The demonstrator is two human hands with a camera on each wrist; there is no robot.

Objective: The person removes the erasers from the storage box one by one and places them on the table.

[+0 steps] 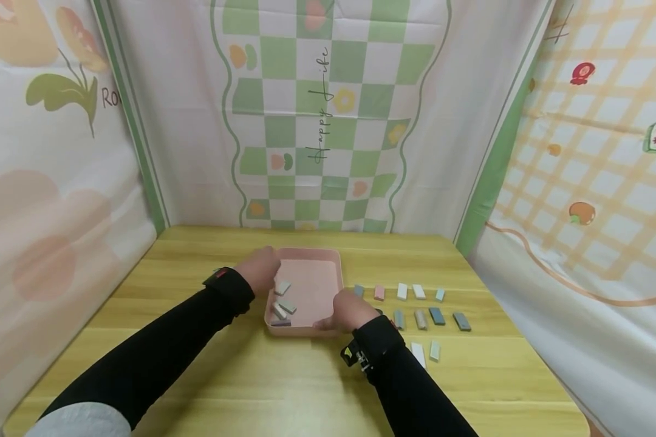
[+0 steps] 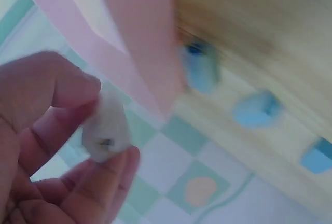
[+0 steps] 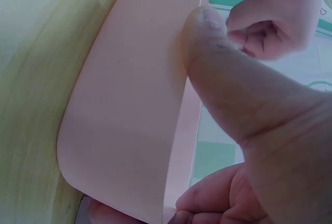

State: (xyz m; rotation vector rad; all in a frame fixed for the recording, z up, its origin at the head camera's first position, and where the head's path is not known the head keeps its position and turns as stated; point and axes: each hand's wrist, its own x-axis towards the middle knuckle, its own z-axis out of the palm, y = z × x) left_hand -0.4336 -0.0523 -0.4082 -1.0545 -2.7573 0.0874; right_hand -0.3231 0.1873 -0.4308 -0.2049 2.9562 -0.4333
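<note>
A shallow pink tray [image 1: 311, 282] stands mid-table, with a few small pale blocks [image 1: 287, 306] lying along its left side. At the tray's upper left is my left hand [image 1: 259, 270]. In the left wrist view its thumb and fingers pinch a small whitish block [image 2: 106, 128] with a dark spot on the end, blurred. My right hand [image 1: 354, 311] grips the tray's near right corner. In the right wrist view, the thumb lies on the rim of the tray wall [image 3: 122, 89], and the other fingers are partly hidden.
Right of the tray, small blocks in white, pink, grey and blue-green [image 1: 437, 315] lie in loose rows on the wooden table [image 1: 208, 376]. Several bluish blocks [image 2: 257, 109] lie beyond the tray in the left wrist view. Printed curtains [image 1: 328, 121] enclose the table.
</note>
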